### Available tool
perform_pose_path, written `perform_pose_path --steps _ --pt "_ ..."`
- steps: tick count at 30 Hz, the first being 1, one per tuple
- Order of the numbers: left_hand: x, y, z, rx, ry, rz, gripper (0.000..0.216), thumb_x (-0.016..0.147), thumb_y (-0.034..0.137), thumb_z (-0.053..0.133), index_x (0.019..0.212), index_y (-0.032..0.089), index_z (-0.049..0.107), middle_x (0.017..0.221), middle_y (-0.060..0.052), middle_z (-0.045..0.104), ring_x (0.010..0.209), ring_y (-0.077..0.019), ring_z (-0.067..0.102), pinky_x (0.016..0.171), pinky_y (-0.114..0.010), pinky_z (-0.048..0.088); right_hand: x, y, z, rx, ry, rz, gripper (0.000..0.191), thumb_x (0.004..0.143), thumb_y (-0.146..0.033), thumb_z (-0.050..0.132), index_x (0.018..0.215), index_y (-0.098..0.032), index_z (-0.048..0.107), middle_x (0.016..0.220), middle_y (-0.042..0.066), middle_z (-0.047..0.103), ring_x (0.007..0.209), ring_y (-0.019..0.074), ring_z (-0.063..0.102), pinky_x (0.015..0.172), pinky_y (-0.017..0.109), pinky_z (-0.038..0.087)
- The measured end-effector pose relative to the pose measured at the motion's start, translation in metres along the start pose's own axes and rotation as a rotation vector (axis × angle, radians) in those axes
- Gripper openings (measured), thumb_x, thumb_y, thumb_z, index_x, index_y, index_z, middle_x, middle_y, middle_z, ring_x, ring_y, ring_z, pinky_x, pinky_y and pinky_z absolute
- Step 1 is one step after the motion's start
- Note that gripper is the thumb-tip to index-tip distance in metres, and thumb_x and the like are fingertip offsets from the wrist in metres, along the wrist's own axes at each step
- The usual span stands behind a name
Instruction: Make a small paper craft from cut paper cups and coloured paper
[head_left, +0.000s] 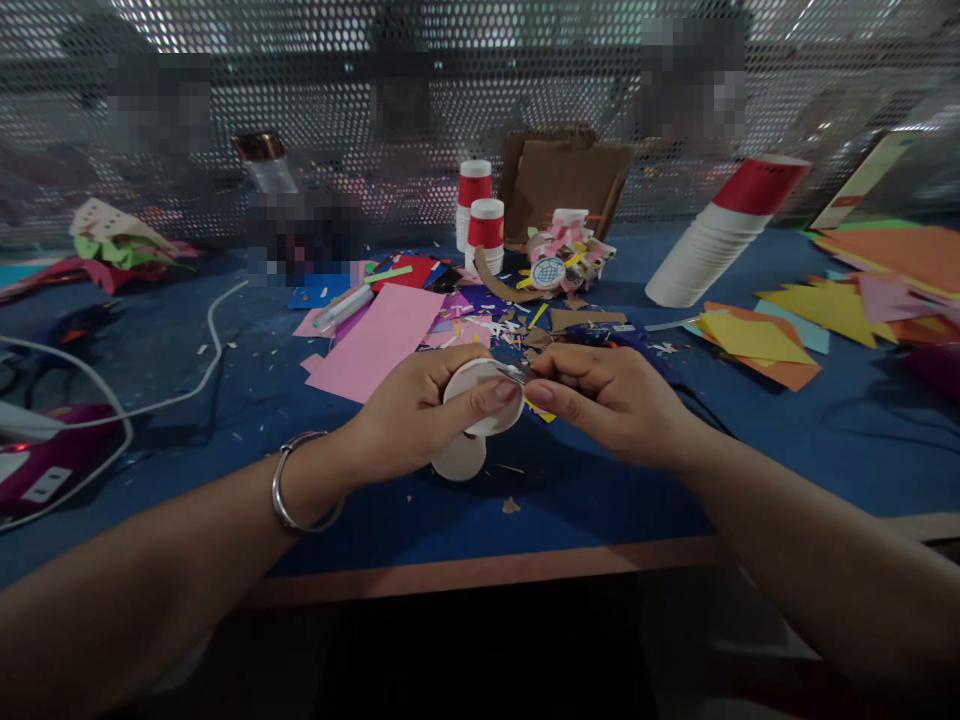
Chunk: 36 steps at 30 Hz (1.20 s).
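Note:
My left hand (427,405) pinches a white round paper piece (487,418) with a raised rim, its thumb lying across the face. In my right hand (615,400) is a thin metal tool with a narrow tip (511,374). The tip touches the upper right of the white piece; the fingers hide the rest, so I cannot tell its exact kind. Just below sits a second white disc (459,458), partly covered by the first. A pink paper sheet (379,340) lies beyond my left hand.
Paper scraps (495,325) litter the blue table (360,540). Behind stand red-and-white paper cups (485,228), a decorated paper object (566,255) and brown cardboard (566,185). A leaning cup stack (701,250) and coloured paper (757,340) are right; a white cable (214,340) runs left.

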<state>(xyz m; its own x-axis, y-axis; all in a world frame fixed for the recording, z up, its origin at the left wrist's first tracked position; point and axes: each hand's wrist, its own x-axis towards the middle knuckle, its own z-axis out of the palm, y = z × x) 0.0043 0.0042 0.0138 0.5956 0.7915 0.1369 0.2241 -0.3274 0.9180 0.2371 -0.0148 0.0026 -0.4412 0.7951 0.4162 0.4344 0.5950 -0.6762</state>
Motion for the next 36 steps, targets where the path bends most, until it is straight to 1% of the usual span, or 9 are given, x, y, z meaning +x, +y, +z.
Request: perform_pose_path --steps 6,10,15,19,24,26,29,33,36 --pt "0.0 0.0 0.002 0.039 -0.004 0.072 0.028 0.097 0.044 0.068 0.091 0.016 0.066 0.078 0.002 0.059 0.067 -0.0091 0.049 0.061 -0.02 0.039 0.003 -0.009 -0.002 -0.011 -0.036 -0.029 0.042 0.103 -0.053 0.059 0.083 -0.017 0.066 0.069 -0.003 0.059 0.061 0.0096 0.049 0.06 0.025 0.037" --pt "0.001 0.001 0.003 0.016 -0.025 0.073 0.029 0.098 0.043 0.066 0.087 0.016 0.063 0.076 0.003 0.056 0.066 -0.0087 0.046 0.06 -0.02 0.038 0.003 -0.011 -0.003 -0.041 -0.039 -0.045 0.04 0.104 -0.051 0.057 0.081 -0.018 0.064 0.067 -0.002 0.058 0.059 0.0095 0.048 0.058 0.025 0.036" --pt "0.001 -0.002 0.006 -0.087 -0.058 -0.015 0.034 0.095 0.048 0.069 0.086 0.015 0.064 0.075 0.002 0.056 0.066 -0.0091 0.046 0.059 -0.02 0.038 0.002 -0.01 -0.002 -0.053 -0.026 -0.048 0.042 0.103 -0.053 0.058 0.079 -0.019 0.063 0.065 -0.002 0.057 0.058 0.0097 0.046 0.056 0.025 0.035" --pt "-0.001 -0.002 0.008 -0.151 -0.056 -0.054 0.035 0.091 0.047 0.075 0.082 0.014 0.066 0.075 0.002 0.058 0.067 -0.0089 0.05 0.06 -0.019 0.04 0.002 -0.012 -0.003 -0.068 -0.018 -0.054 0.041 0.102 -0.052 0.06 0.078 -0.019 0.062 0.062 -0.004 0.054 0.057 0.009 0.046 0.054 0.025 0.035" --pt "-0.001 0.001 0.01 -0.254 -0.09 -0.182 0.038 0.086 0.051 0.079 0.082 0.016 0.067 0.07 0.002 0.064 0.059 -0.009 0.058 0.055 -0.019 0.045 0.002 -0.015 -0.005 -0.056 -0.042 -0.021 0.038 0.103 -0.049 0.059 0.079 -0.019 0.064 0.064 -0.003 0.056 0.057 0.0095 0.046 0.056 0.025 0.035" --pt "-0.001 0.002 0.009 -0.289 -0.087 -0.216 0.04 0.084 0.053 0.08 0.081 0.016 0.066 0.068 0.002 0.065 0.056 -0.0086 0.059 0.053 -0.019 0.047 0.003 -0.015 -0.005 -0.038 -0.048 0.001 0.039 0.102 -0.051 0.06 0.08 -0.019 0.065 0.065 -0.003 0.055 0.057 0.0096 0.045 0.057 0.025 0.035" --pt "0.001 0.003 0.008 -0.304 -0.092 -0.233 0.041 0.083 0.053 0.081 0.079 0.015 0.066 0.067 0.003 0.065 0.055 -0.0078 0.06 0.052 -0.017 0.047 0.003 -0.012 -0.004 -0.001 -0.05 0.02 0.044 0.101 -0.057 0.061 0.079 -0.018 0.065 0.065 -0.003 0.054 0.059 0.0098 0.046 0.057 0.025 0.035" --pt "0.002 0.002 0.007 -0.313 -0.091 -0.249 0.041 0.082 0.053 0.082 0.08 0.015 0.066 0.069 0.002 0.067 0.056 -0.008 0.061 0.052 -0.017 0.048 0.005 -0.008 -0.003 0.006 -0.079 0.042 0.048 0.102 -0.059 0.056 0.079 -0.018 0.064 0.066 -0.003 0.054 0.061 0.0103 0.046 0.057 0.025 0.035" --pt "0.004 0.001 0.007 -0.321 -0.094 -0.249 0.045 0.083 0.057 0.08 0.081 0.015 0.066 0.07 0.001 0.067 0.056 -0.0082 0.061 0.051 -0.018 0.048 0.006 -0.007 -0.003 0.0 -0.107 0.073 0.049 0.101 -0.062 0.056 0.08 -0.019 0.063 0.067 -0.003 0.054 0.062 0.0111 0.047 0.058 0.025 0.036"
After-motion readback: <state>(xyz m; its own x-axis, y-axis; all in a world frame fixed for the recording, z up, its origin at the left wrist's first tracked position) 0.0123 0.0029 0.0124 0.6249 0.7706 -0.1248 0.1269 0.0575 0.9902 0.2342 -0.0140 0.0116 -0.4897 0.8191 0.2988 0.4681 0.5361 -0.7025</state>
